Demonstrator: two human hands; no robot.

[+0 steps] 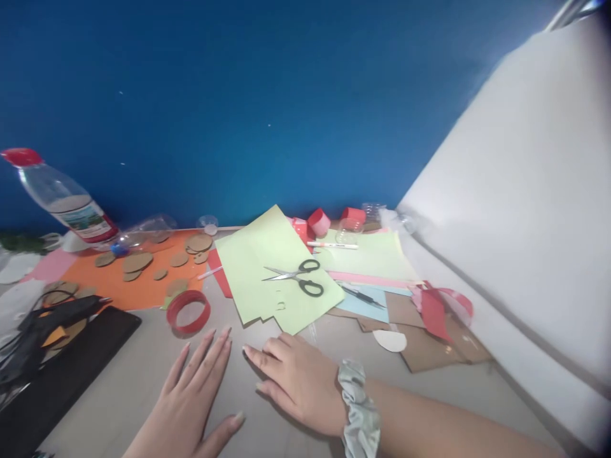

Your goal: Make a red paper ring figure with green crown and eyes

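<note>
My left hand lies flat on the grey table with its fingers stretched out, just below a red ring. To its right, my right hand rests with its fingers loosely bent and apart, holding nothing; a pale scrunchie is round that wrist. Beyond both hands lies a light green sheet with notched lower edges. On this sheet are scissors with black handles, their blades slightly apart and pointing left.
Cardboard discs lie on orange paper at the left, near a tilted bottle and a black flat object. At the right are a craft knife, cardboard, red ribbon and a white half-disc.
</note>
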